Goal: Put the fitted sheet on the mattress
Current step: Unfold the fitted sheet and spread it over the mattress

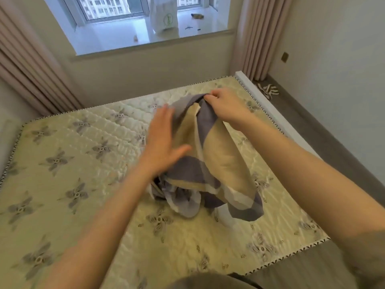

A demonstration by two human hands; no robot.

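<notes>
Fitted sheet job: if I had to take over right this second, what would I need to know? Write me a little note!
Right hand: pinches the top of the fitted sheet and holds it up.
Left hand: open, fingers straight, at the side of the hanging cloth; blur hides whether it touches.
Sheet: bunched up in purple-grey, beige and white, with its lower end resting on the middle of the mattress.
Done: the sheet is on the bed and partly lifted.
Left: shake it open, find its corners and pull them over the mattress corners. The three corners in view are bare.
</notes>
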